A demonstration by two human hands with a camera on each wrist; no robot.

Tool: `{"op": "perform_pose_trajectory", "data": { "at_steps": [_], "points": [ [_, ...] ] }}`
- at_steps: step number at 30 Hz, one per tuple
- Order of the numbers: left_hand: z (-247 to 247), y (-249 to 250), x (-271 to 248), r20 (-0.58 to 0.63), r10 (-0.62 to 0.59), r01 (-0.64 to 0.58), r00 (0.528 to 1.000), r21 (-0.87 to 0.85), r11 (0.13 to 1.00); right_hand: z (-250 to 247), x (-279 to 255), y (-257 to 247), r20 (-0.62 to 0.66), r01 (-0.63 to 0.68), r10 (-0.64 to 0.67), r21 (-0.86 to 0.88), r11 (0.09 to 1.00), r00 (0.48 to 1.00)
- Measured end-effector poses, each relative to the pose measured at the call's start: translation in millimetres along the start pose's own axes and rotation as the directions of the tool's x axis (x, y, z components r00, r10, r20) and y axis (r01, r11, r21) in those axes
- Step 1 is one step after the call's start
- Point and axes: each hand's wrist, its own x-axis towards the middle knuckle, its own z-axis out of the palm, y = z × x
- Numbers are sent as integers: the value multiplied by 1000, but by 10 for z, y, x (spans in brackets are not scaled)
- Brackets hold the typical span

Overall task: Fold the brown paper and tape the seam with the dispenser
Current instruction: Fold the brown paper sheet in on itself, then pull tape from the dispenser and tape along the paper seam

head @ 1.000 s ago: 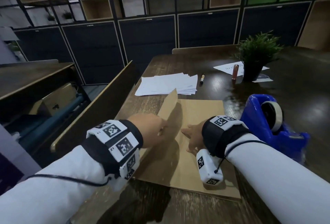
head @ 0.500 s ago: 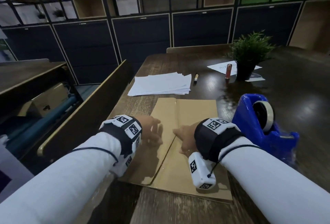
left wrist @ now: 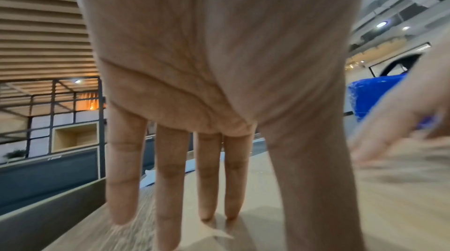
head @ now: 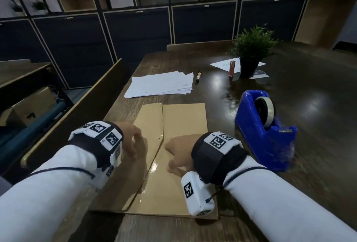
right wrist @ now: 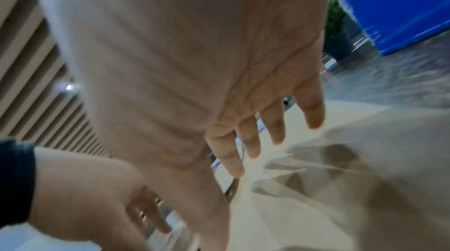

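Observation:
The brown paper [head: 183,122] lies flat on the dark wooden table [head: 318,106]. Its left flap is folded over, and the seam runs down the middle. My left hand [head: 133,141] rests on the left flap, its straight fingers [left wrist: 207,197] touching the paper [left wrist: 304,207]. My right hand [head: 173,151] presses the right part just beside the seam, fingers [right wrist: 272,126] spread over the paper [right wrist: 365,178]. The blue tape dispenser [head: 264,131] with its tape roll [head: 264,110] stands to the right of the paper, untouched. It also shows in the wrist views as a blue dispenser [left wrist: 375,97] and a blue dispenser [right wrist: 401,5].
A stack of white sheets [head: 160,85] lies just beyond the paper, with a marker [head: 198,76] beside it. Farther right stand a potted plant [head: 251,52] and a reddish tube [head: 231,68] on a white sheet [head: 220,65]. A wooden partition [head: 77,116] borders the table's left edge.
A second ago my left hand held the left flap raised. It has brought the flap down flat, and both hands now rest on the paper beside the seam.

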Motion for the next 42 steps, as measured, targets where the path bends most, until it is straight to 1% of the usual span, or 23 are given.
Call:
{"op": "perform_pose_trajectory", "data": {
  "at_steps": [2, 3, 5, 7, 9, 10, 11, 12, 13, 14, 16, 19, 23, 24, 27, 29, 30, 32, 34, 35, 38, 40, 42],
  "points": [
    [-58, 99, -69, -27, -8, 9, 1000, 32, 999, -29, -64, 111, -106, -62, 66, 42, 997, 992],
    [-106, 160, -101, -59, -11, 13, 998, 27, 1000, -68, -121, 188, -186, -113, 119, 44, 993, 975],
    [-249, 297, -144, -171, 24, -24, 985, -3, 1000, -153, -282, 369, -359, -234, 233, 43, 971, 904],
    [-459, 485, -167, -332, 99, -113, 938, -25, 993, -222, -464, 574, -471, -372, 382, 118, 921, 795],
    [-674, 740, -185, -454, 185, -226, 872, -38, 973, -244, -604, 780, -512, -482, 540, 254, 838, 669],
    [-772, 915, -202, -493, 226, -281, 840, -39, 959, -237, -687, 888, -504, -521, 612, 326, 788, 609],
    [-844, 1084, -215, -515, 260, -328, 817, -43, 944, -229, -755, 981, -472, -552, 677, 393, 735, 565],
    [-894, 1243, -230, -523, 287, -368, 803, -56, 928, -227, -812, 1058, -423, -566, 731, 462, 683, 536],
    [-933, 1414, -252, -524, 309, -404, 794, -74, 912, -229, -870, 1130, -374, -564, 768, 525, 637, 520],
    [-948, 1566, -266, -517, 329, -432, 790, -88, 897, -241, -902, 1189, -335, -549, 789, 578, 604, 515],
    [-934, 1816, -266, -493, 390, -492, 778, -92, 866, -291, -939, 1258, -296, -515, 794, 631, 580, 532],
    [-859, 2034, -212, -428, 458, -540, 779, -89, 837, -400, -984, 1264, -275, -504, 757, 606, 615, 592],
    [-772, 2031, -82, -353, 424, -527, 834, -283, 801, -468, -1026, 1182, -298, -472, 724, 596, 650, 622],
    [-764, 2004, -33, -349, 411, -525, 842, -358, 772, -491, -1032, 1158, -309, -449, 715, 608, 656, 627],
    [-727, 1875, 83, -358, 361, -508, 861, -585, 632, -566, -1026, 1090, -332, -353, 677, 658, 665, 656],
    [-689, 1810, 120, -333, 368, -491, 868, -686, 537, -609, -1043, 1101, -328, -292, 680, 720, 629, 656],
    [-675, 1802, 127, -325, 376, -485, 868, -719, 497, -608, -1062, 1113, -314, -283, 679, 735, 616, 663],
    [-675, 1843, 117, -327, 383, -482, 864, -759, 438, -560, -1083, 1179, -259, -320, 679, 731, 602, 687],
    [-703, 1923, 79, -333, 383, -482, 862, -772, 414, -459, -1127, 1256, -214, -356, 691, 732, 581, 690],
    [-722, 1953, 61, -332, 385, -482, 861, -775, 410, -416, -1155, 1271, -199, -344, 687, 749, 567, 699],
    [-786, 1995, 35, -313, 396, -473, 863, -776, 417, -350, -1160, 1282, -179, -266, 679, 826, 497, 712],
    [-797, 1963, 20, -303, 392, -462, 869, -780, 422, -358, -1114, 1233, -188, -225, 669, 848, 480, 719],
    [-796, 1892, 43, -325, 380, -479, 866, -756, 446, -357, -1006, 1151, -199, -185, 644, 859, 477, 738]
  ]
}}
